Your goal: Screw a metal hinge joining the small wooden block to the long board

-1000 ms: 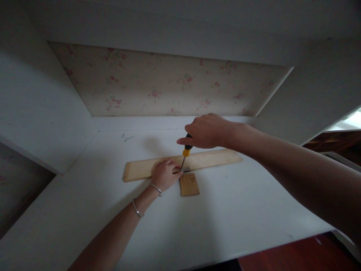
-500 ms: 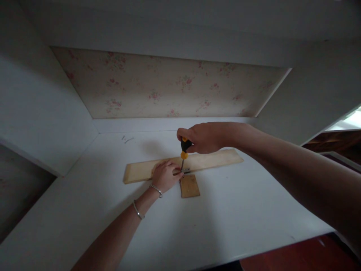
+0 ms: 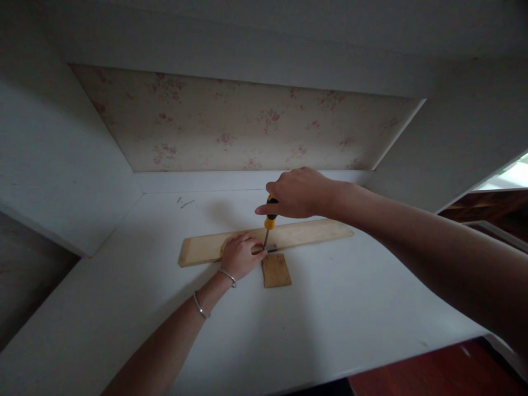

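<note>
My right hand [image 3: 295,192] is closed around the upper handle of a yellow and black screwdriver [image 3: 269,221], with the thumb stretched to the left across it. The shaft points down to a small metal hinge [image 3: 271,248] at the front edge of a long pale wooden board [image 3: 309,232]. My left hand [image 3: 241,256] rests on that board, thumb and forefinger pinched together beside the screwdriver's tip. What they pinch is too small to make out. Just in front of the hinge lies a small brown wooden piece [image 3: 276,271] with small holes along its far edge.
Several thin dark metal bits [image 3: 185,203] lie at the back left of the white surface [image 3: 350,308]. White side panels and a flower-patterned back wall [image 3: 247,126] enclose it. Beyond the front edge, something dark red [image 3: 421,371] shows at lower right.
My right hand has risen slightly and turned on the screwdriver handle; its thumb now sticks out to the left. My left hand stays by the tip. The view has shifted slightly.
</note>
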The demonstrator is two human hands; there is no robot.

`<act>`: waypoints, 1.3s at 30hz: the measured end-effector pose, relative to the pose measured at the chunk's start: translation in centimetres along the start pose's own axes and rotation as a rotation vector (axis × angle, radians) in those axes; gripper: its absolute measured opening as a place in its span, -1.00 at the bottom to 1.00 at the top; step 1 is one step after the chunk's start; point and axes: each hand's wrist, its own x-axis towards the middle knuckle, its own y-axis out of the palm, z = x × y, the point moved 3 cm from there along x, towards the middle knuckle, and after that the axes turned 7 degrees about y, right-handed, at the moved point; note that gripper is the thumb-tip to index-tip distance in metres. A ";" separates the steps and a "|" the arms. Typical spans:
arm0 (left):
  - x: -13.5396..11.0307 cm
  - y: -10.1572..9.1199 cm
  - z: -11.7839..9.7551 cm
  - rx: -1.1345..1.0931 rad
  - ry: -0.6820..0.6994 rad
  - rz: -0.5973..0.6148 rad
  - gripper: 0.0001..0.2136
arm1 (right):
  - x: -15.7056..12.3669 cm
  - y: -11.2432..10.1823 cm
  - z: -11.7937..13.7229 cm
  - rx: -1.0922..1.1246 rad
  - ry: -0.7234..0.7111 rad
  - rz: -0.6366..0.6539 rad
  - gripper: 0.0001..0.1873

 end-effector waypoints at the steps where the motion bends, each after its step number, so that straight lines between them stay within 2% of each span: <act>1: 0.0 0.0 0.0 0.002 -0.001 0.000 -0.85 | 0.0 0.1 0.0 0.051 -0.027 0.007 -0.31; 3: 0.0 0.0 0.0 0.005 -0.001 0.001 -0.84 | -0.2 0.2 0.1 0.167 -0.114 0.048 -0.33; 5: 0.0 0.0 0.0 0.001 0.000 0.005 -0.83 | -0.3 0.2 0.2 0.174 -0.142 0.069 -0.38; 7: 0.0 0.1 0.0 -0.003 -0.003 0.010 -0.84 | -0.3 0.0 0.1 0.064 -0.074 0.041 -0.40; 10: 0.1 0.2 0.1 -0.005 -0.001 0.013 -0.85 | -0.3 -0.2 0.2 -0.041 0.019 -0.016 -0.31; 16: 0.1 0.3 0.3 -0.007 0.006 0.007 -0.84 | -0.8 0.2 -0.2 0.172 -0.160 0.079 -0.46; 19: 0.0 0.2 0.2 -0.003 0.006 0.007 -0.84 | -0.8 0.1 -0.7 0.078 -0.097 0.044 -0.51; 23: 0.0 0.1 0.1 -0.009 0.015 0.007 -0.85 | -0.8 0.1 -0.8 -0.051 0.011 -0.006 -0.35; 25: 0.0 0.0 0.1 -0.010 0.008 0.009 -0.86 | -0.9 0.1 -0.8 -0.030 0.020 0.003 -0.32; 28: 0.0 0.0 0.2 -0.010 -0.006 0.007 -0.85 | -1.2 0.3 -0.7 0.146 -0.106 0.075 -0.48; 30: 0.0 0.1 0.2 -0.013 -0.004 0.007 -0.85 | -1.3 0.3 -0.6 0.189 -0.154 0.117 -0.51; 35: 0.0 0.1 0.2 -0.017 0.002 0.000 -0.85 | -1.1 0.0 -0.6 -0.002 0.006 0.011 -0.36; 39: 0.0 0.0 0.2 -0.007 -0.007 0.006 -0.85 | -1.1 0.1 0.0 0.175 -0.126 0.064 -0.46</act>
